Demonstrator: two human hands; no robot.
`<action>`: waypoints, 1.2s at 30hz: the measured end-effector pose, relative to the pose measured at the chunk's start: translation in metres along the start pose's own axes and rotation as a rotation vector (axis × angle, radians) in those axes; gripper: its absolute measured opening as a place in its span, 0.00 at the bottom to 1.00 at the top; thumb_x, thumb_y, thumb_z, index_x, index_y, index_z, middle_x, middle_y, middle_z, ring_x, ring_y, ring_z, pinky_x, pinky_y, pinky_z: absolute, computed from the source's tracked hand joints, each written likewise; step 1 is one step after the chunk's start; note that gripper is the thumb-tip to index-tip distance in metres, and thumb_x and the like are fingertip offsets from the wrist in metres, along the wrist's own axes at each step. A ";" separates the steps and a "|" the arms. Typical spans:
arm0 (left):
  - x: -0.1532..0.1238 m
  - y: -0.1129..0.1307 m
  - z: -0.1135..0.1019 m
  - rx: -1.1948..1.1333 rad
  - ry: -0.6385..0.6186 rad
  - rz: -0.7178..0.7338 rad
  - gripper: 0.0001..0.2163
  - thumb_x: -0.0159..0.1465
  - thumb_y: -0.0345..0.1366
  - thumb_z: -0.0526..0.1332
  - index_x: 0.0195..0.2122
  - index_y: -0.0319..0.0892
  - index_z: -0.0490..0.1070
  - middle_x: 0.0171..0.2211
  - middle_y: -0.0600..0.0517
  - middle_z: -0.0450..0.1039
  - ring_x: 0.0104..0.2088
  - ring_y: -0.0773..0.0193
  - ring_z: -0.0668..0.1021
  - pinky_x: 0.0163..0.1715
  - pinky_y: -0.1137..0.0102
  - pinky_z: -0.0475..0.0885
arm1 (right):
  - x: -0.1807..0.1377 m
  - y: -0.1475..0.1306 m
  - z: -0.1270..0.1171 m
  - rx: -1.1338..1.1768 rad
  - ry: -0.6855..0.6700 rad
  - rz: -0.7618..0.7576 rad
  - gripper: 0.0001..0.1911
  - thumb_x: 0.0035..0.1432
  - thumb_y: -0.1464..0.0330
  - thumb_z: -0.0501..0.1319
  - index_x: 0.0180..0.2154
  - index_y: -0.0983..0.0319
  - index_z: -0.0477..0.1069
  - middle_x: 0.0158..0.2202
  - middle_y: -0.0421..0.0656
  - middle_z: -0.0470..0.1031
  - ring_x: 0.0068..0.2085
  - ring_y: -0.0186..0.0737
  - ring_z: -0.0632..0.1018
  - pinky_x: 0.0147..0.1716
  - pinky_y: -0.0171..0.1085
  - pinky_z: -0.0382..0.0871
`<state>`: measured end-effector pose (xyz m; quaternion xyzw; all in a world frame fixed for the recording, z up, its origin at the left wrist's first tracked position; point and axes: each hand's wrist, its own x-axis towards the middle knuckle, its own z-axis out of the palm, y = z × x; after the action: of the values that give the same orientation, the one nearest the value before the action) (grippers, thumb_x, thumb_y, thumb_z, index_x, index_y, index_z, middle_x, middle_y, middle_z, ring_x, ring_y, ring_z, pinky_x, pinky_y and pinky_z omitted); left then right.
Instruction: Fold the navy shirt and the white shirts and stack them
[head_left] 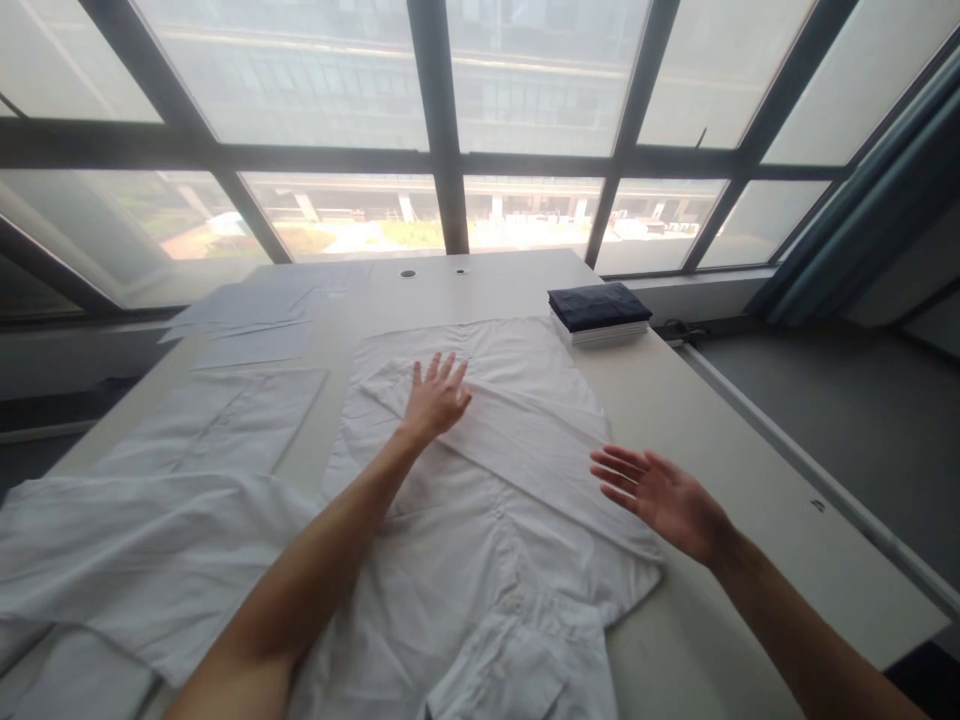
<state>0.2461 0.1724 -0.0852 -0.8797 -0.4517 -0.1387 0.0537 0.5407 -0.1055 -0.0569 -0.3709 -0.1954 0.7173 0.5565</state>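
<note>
A white button-up shirt (450,470) lies spread on the white table (705,440), one sleeve folded slantwise across its body. The button strip runs down the middle toward the collar end, close to me. My left hand (437,395) rests on the upper part of the shirt with fingers spread, palm down, holding nothing. Beside the shirt's right edge, my right hand (667,495) is held with fingers stretched out and the palm turned inward. It looks raised a little above the fabric and holds nothing.
To the left lie another white garment (150,560), a folded white shirt (225,420) and several white sheets (255,305). A folded dark navy garment (600,305) sits on a white stack at the back right. Large windows (540,80) rise behind the table; a curtain (862,210) hangs at right.
</note>
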 end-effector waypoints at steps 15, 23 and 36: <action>-0.026 0.055 0.019 -0.186 -0.215 0.472 0.29 0.71 0.54 0.48 0.71 0.55 0.49 0.72 0.51 0.46 0.72 0.50 0.47 0.67 0.47 0.43 | 0.146 0.023 0.023 0.436 0.207 -0.197 0.27 0.73 0.58 0.40 0.62 0.66 0.60 0.61 0.58 0.69 0.58 0.45 0.76 0.51 0.47 0.77; 0.001 -0.058 0.013 -0.067 -0.310 -0.041 0.28 0.72 0.56 0.41 0.71 0.56 0.49 0.73 0.53 0.42 0.72 0.45 0.43 0.64 0.36 0.36 | 0.143 0.021 0.022 0.435 0.214 -0.172 0.29 0.73 0.56 0.38 0.64 0.67 0.58 0.63 0.58 0.66 0.61 0.46 0.73 0.51 0.49 0.76; 0.004 -0.134 0.002 -0.123 -0.017 -0.549 0.22 0.69 0.34 0.51 0.63 0.37 0.65 0.59 0.39 0.70 0.61 0.53 0.70 0.60 0.59 0.63 | 0.142 0.023 0.022 0.306 0.196 -0.177 0.28 0.73 0.57 0.37 0.60 0.61 0.64 0.61 0.53 0.69 0.58 0.42 0.75 0.56 0.49 0.72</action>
<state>0.1406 0.2547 -0.0904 -0.7271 -0.6642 -0.1680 -0.0433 0.4943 0.0242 -0.1027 -0.3313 -0.0610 0.6475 0.6835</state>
